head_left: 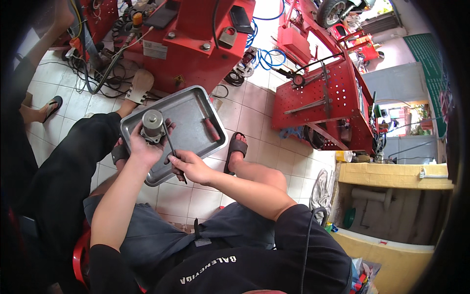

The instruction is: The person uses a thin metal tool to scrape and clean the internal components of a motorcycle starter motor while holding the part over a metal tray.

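My left hand (pixel 147 149) is wrapped round a silver cylindrical motor (pixel 152 120) with a round end cap, its end turned up. In my right hand (pixel 191 168) is a thin dark metal rod (pixel 171 145). It slants up alongside the motor, and I cannot make out whether its tip touches it. Both hands are above a shallow grey metal tray (pixel 219 100) on the floor between my feet. Inside the tray, toward its right side, lies a red-handled screwdriver (pixel 210 128). My palm and fingers hide the motor's lower part.
Ahead stands a red machine base (pixel 196 54) with a padlock (pixel 227 37) on it. A red perforated tool cart (pixel 313 98) is to the right, near blue hose (pixel 271 60). Another person's leg (pixel 73 152) and sandalled foot (pixel 140 87) are close on the left. A yellow-edged cabinet (pixel 391 175) stands at right.
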Available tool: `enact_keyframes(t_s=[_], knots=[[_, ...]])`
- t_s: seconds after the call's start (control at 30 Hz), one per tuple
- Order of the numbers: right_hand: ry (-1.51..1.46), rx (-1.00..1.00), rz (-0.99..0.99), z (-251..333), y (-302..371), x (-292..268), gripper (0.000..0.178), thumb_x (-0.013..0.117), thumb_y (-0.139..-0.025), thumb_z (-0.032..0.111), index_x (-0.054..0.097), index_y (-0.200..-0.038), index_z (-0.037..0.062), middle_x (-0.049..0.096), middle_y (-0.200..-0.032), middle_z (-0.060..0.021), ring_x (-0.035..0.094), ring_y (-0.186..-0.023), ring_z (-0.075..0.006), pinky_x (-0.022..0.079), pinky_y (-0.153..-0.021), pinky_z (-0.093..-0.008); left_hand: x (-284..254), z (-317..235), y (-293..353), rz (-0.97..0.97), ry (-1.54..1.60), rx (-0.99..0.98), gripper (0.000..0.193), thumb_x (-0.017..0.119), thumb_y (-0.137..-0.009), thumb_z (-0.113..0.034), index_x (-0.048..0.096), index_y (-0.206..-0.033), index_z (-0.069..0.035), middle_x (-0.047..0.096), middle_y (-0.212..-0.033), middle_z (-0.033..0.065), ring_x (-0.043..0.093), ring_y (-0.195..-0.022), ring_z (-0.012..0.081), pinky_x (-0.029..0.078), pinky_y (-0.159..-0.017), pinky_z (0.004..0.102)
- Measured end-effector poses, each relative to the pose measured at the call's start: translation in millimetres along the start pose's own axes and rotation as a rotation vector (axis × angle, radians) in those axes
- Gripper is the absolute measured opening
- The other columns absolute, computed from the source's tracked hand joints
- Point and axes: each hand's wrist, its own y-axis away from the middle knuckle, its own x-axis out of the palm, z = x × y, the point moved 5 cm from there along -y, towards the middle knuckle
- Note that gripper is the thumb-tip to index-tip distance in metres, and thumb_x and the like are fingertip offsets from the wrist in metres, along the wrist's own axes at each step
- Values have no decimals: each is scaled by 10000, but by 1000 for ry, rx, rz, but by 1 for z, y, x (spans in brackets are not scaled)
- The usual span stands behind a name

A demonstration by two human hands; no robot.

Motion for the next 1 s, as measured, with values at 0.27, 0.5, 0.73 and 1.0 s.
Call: enact_keyframes(t_s=[0.27, 0.5, 0.73, 1.0], knots=[[-71, -36, 8, -2, 3, 9, 305, 436, -1077, 296, 488, -929, 34, 459, -688, -8, 487, -566, -117, 439, -517, -284, 1, -2, 2, 32, 7, -7, 544, 355, -983, -391, 542, -1292, 16, 619, -1215, 263, 604, -1140, 445, 543, -968, 432], [-177, -7, -37, -1, 6, 8, 326, 413, -1080, 309, 527, -1050, 5, 392, -678, 19, 415, -549, -105, 460, -489, -288, 4, -3, 4, 6, 40, 6, 542, 376, -973, -381, 536, -1292, 26, 615, -1209, 265, 601, -1154, 437, 542, -987, 434], [-45, 34, 19, 0, 5, 7, 316, 420, -1076, 303, 521, -1045, 5, 391, -676, 18, 417, -548, -102, 472, -463, -292, 4, -2, 6, 1, 38, 10, 510, 385, -977, -369, 549, -1280, 7, 643, -1155, 228, 627, -1114, 403, 553, -959, 450], [-141, -20, -60, 0, 4, 0, 320, 426, -1074, 317, 507, -1030, 11, 383, -675, 21, 392, -535, -99, 479, -476, -308, 4, 0, 5, -22, 36, 16, 498, 378, -980, -369, 559, -1255, 5, 638, -1167, 226, 625, -1115, 410, 543, -974, 451]])
